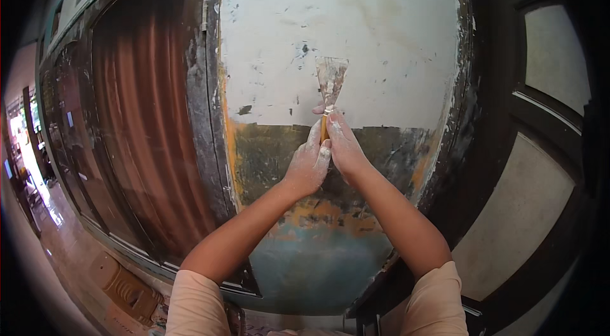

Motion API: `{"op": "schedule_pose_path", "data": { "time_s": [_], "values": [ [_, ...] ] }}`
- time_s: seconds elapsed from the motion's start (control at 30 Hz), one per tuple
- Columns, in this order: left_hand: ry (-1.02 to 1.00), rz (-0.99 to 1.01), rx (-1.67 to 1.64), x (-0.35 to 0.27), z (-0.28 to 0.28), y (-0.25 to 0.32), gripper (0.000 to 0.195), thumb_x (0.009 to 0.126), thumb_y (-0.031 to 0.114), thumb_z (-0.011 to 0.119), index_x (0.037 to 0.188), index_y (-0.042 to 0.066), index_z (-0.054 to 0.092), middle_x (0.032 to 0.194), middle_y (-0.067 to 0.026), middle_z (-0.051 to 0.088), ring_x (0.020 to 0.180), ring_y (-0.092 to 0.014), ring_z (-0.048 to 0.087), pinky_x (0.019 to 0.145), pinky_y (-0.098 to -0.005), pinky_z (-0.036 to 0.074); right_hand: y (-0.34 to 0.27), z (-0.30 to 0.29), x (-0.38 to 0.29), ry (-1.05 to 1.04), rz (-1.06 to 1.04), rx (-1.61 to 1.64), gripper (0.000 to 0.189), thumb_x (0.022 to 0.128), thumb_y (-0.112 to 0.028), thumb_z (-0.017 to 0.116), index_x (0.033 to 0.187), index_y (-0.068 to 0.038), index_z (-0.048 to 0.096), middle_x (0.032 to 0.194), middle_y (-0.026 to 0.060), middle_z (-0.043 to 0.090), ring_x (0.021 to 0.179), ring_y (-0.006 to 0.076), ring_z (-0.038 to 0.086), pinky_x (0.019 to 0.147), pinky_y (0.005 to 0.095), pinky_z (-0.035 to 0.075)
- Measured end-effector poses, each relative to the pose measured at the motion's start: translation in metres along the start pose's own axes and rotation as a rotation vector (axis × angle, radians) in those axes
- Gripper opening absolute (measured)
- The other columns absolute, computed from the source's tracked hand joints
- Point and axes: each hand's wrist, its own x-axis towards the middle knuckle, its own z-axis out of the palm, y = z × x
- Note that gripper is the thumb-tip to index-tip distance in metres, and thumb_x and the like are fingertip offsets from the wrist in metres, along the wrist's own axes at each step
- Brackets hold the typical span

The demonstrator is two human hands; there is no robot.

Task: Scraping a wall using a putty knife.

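Both my hands close around the yellow handle of a putty knife (332, 76), whose wide, stained metal blade points up the wall. My left hand (307, 167) grips the lower part of the handle, its fingers dusted white. Higher up, just under the blade, my right hand (345, 148) wraps the handle from the other side. Behind them stands a wall (381, 50), white and scuffed with dark gouges above. Below the white lies a dark scraped band (262, 159) with orange patches, then blue-green paint. Whether the blade touches the wall I cannot tell.
Left of the wall is a dark wooden frame with a hinge (205, 14) and a reddish curtain (147, 121) behind it. On the right stands a dark panelled door (519, 212). A brown plastic chair (126, 288) is on the floor at lower left.
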Motion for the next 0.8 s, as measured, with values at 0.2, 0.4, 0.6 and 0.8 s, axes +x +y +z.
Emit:
{"op": "schedule_pose_path", "data": {
  "time_s": [0.2,0.4,0.6,0.8],
  "values": [
    [-0.023,-0.079,-0.321,-0.035,-0.05,-0.016,0.033,0.104,0.031,0.041,0.12,0.004,0.049,0.079,-0.005,0.058,0.061,-0.011,0.054,0.057,-0.026,0.044,-0.001,0.008,0.01,-0.236,-0.192,-0.569,0.036,0.104,-0.033,0.04,0.127,-0.01,0.056,0.143,0.0212,0.042,0.134,0.0346,0.039,0.112,0.0423,0.029],
    [0.103,-0.267,-0.448,-0.082,-0.096,-0.072,0.026,0.104,0.031,0.046,0.109,0.005,0.049,0.079,-0.0049,0.061,0.053,-0.009,0.053,0.048,-0.023,0.043,-0.057,-0.035,0.058,-0.002,-0.612,-1.385,0.03,0.095,-0.035,0.056,0.119,-0.019,0.064,0.148,0.0101,0.045,0.139,0.0329,0.038,0.116,0.052,0.024],
    [0.153,-0.184,-0.325,-0.076,-0.12,-0.076,0.018,0.102,0.023,0.051,0.103,0.006,0.049,0.079,-0.0054,0.064,0.05,-0.009,0.054,0.045,-0.0223,0.043,-0.09,-0.069,0.132,0.368,-0.848,-1.575,0.038,0.096,-0.037,0.055,0.13,-0.021,0.057,0.151,0.0048,0.041,0.142,0.0273,0.034,0.119,0.0495,0.022],
    [0.366,-0.168,0.134,-0.074,-0.126,-0.083,0.04,0.1,0.023,0.048,0.133,0.002,0.045,0.081,-0.0193,0.068,0.067,-0.035,0.066,0.066,-0.0442,0.053,-0.045,-0.04,0.136,0.486,-0.684,-1.72,0.051,0.095,-0.042,0.052,0.143,-0.027,0.047,0.159,-0.0011,0.03,0.149,0.0209,0.021,0.124,0.0479,0.011]
  ]
}}
